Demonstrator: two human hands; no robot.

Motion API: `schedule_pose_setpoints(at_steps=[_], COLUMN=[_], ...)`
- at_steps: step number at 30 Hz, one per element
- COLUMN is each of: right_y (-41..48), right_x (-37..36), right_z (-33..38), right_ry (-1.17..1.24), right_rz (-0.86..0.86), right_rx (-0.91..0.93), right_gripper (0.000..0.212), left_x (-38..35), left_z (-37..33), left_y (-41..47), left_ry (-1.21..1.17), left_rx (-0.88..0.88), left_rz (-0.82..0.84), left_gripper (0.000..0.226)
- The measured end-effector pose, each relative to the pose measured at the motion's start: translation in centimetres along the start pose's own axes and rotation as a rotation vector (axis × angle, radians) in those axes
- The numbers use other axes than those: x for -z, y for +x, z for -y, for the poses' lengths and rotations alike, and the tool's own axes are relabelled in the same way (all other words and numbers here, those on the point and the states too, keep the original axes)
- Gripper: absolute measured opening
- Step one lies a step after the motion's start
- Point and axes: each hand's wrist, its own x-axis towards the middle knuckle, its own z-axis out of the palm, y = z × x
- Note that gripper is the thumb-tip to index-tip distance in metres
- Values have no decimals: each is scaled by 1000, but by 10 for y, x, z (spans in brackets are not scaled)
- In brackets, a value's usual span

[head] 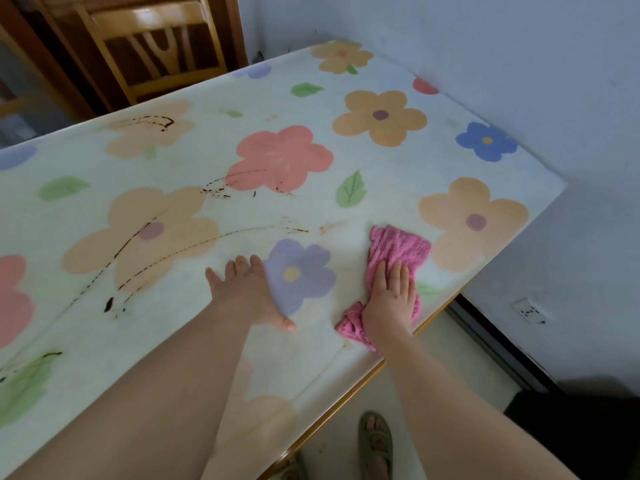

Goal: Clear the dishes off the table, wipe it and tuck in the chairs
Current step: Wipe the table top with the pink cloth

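No text, label, brand, number or sign can be read anywhere in this view. The desk [311,216] shows only a print of flowers and leaves with brown stain lines, and the pink cloth [398,244] is plain fabric without any tag to read.

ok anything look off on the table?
Yes: dark brown streaks arc across the table left of the left hand, with more by the far edge. They look like smeared spill; the cloth under the right hand is apart from them.
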Motion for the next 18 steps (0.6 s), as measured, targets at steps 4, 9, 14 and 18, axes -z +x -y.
schedule_pose_setpoints(at_steps=[4,9,14,18], right_y=[-31,-53,-51,-38], right_x=[-14,-29,-30,-22], right_z=[47,108,116,87], right_ry=[0,49,109,123], right_rz=[17,76,90,53], right_rx=[30,156,263,123], right_gripper=[86,91,92,79], left_x=[-8,-14,-15,-10], left_z=[22,32,37,35], left_y=[-9,-14,-16,-14], left_ry=[17,68,120,71], left_rx=[5,18,47,45], left_rz=[29,11,18,6], left_gripper=[153,154,152,147])
